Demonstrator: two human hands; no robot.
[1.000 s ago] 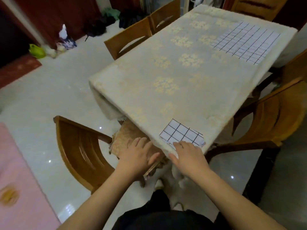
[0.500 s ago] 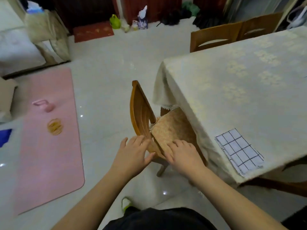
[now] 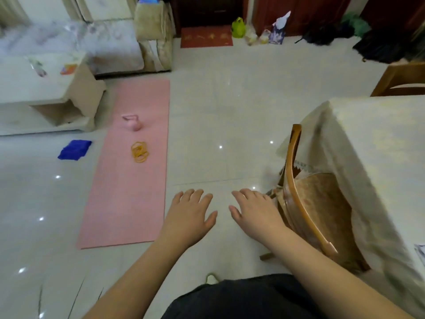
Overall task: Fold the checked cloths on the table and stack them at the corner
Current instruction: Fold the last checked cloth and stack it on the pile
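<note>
Hands: left hand (image 3: 188,215) and right hand (image 3: 255,212) apart, empty | risk: gaze off table (image 3: 379,143) right, checked cloth (image 3: 421,252) left unfolded

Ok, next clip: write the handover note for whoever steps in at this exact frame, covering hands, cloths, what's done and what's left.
Left hand: open, fingers relaxed, no grip on anything, held above the pale tiled floor.
Right hand: open, empty, beside the curved wooden chair back.
Cloths: only a sliver of white black-checked cloth shows at the frame's right edge, on the cream-clothed table. Whether it is folded cannot be told from here.
Done: cannot be judged; the camera faces away from the table.
Left: look back at the table, check for unfolded cloths, fold and stack them at the corner.
</note>
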